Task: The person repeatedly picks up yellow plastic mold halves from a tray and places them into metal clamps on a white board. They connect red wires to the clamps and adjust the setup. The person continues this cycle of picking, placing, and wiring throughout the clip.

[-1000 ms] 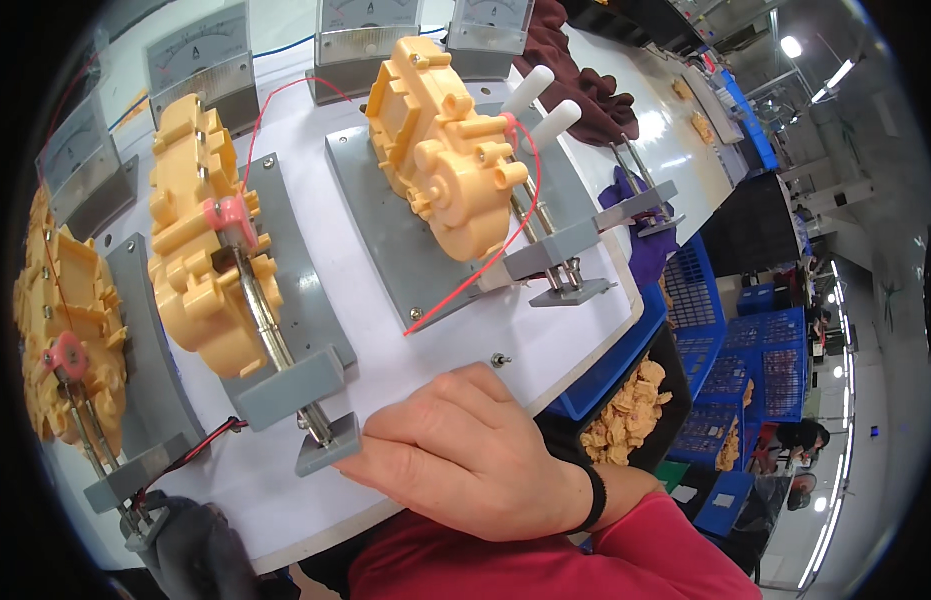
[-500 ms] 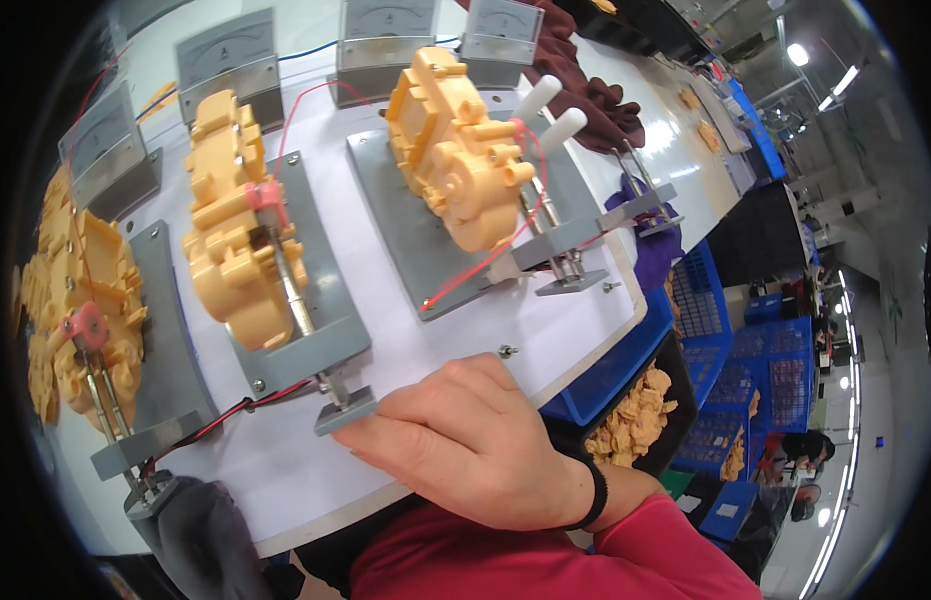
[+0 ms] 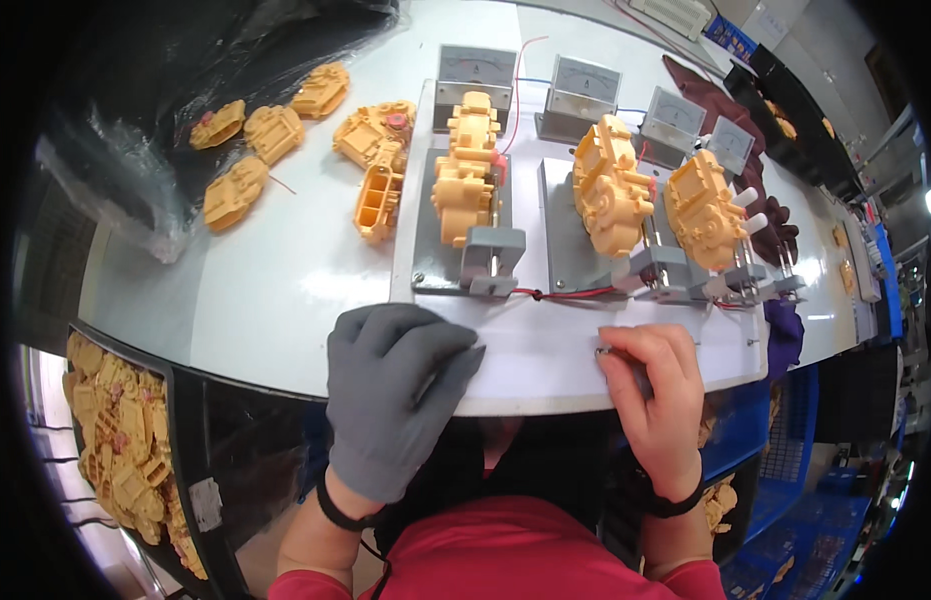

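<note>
Grey-gloved left hand (image 3: 387, 392) lies curled, grasp unclear; near right, the right hand (image 3: 657, 396) pinches a small metal piece (image 3: 602, 351), seemingly mid-handling; moving it calls for steadiness.

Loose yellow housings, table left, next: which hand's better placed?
Likely left: the gloved left hand is nearer the loose yellow housings; the bare right hand is farther, by a small metal part.

Right hand (image 3: 657, 400) (bare) at a small, perhaps metal toggle (image 3: 603, 351)
</note>
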Demonstrator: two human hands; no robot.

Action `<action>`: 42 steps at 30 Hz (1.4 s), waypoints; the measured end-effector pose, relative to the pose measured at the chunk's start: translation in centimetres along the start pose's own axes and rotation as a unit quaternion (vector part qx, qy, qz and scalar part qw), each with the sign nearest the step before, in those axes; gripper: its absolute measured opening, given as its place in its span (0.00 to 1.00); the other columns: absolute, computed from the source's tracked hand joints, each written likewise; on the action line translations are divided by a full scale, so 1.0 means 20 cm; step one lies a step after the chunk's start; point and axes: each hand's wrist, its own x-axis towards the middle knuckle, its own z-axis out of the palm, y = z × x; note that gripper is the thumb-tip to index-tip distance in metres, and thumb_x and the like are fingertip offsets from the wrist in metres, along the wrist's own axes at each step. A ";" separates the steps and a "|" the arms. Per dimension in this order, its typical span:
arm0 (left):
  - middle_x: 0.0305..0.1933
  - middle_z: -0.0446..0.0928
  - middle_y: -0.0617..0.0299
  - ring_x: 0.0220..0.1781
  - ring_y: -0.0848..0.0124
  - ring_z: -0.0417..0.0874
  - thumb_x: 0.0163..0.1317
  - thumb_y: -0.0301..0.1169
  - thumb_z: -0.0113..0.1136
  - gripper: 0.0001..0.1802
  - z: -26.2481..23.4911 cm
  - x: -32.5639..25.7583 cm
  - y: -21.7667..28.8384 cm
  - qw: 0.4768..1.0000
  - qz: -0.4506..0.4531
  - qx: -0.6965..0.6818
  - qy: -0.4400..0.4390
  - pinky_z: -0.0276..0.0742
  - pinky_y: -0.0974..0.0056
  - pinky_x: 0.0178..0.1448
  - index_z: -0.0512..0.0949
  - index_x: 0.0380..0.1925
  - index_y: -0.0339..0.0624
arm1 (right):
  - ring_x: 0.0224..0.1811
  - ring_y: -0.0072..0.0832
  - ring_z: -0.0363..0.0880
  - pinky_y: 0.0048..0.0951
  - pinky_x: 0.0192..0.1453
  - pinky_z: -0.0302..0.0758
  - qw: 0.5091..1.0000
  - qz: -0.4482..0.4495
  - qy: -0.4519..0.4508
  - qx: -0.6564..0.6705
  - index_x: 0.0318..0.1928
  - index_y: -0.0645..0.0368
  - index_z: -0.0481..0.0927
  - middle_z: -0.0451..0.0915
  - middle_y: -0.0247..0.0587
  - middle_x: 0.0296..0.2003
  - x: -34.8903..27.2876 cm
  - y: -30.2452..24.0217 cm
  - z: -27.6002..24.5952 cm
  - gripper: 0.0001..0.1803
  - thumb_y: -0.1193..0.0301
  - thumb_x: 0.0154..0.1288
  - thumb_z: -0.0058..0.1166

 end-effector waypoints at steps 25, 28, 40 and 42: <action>0.38 0.80 0.59 0.46 0.57 0.76 0.54 0.30 0.70 0.06 0.03 -0.02 -0.02 0.999 0.019 -0.024 0.020 0.73 0.57 0.50 0.85 0.33 0.46 | 0.54 0.21 0.70 0.25 0.61 0.69 0.888 0.087 -0.006 0.451 0.67 0.55 0.66 0.70 0.38 0.53 0.19 -0.25 0.26 0.25 0.74 0.72 0.54; 0.42 0.82 0.62 0.47 0.61 0.78 0.59 0.34 0.67 0.09 -0.01 -0.02 -0.05 0.999 0.039 -0.023 -0.023 0.72 0.59 0.54 0.84 0.40 0.48 | 0.53 0.21 0.71 0.25 0.58 0.70 0.880 0.077 -0.001 0.469 0.66 0.55 0.68 0.71 0.36 0.52 0.19 -0.26 0.27 0.24 0.73 0.72 0.55; 0.77 0.59 0.61 0.66 0.69 0.74 0.72 0.39 0.51 0.29 -0.40 0.54 -0.28 0.946 0.037 -0.164 -0.279 0.71 0.63 0.66 0.65 0.72 0.46 | 0.53 0.34 0.75 0.36 0.59 0.73 0.889 -0.007 0.055 0.455 0.64 0.56 0.70 0.75 0.44 0.51 0.18 -0.24 0.38 0.24 0.70 0.70 0.55; 0.76 0.62 0.64 0.67 0.71 0.73 0.73 0.41 0.49 0.32 -0.40 0.55 -0.35 0.916 -0.020 -0.282 -0.286 0.71 0.63 0.66 0.60 0.74 0.45 | 0.54 0.39 0.75 0.36 0.61 0.72 0.904 -0.051 0.072 0.418 0.63 0.61 0.69 0.73 0.48 0.54 0.21 -0.23 0.45 0.24 0.71 0.68 0.55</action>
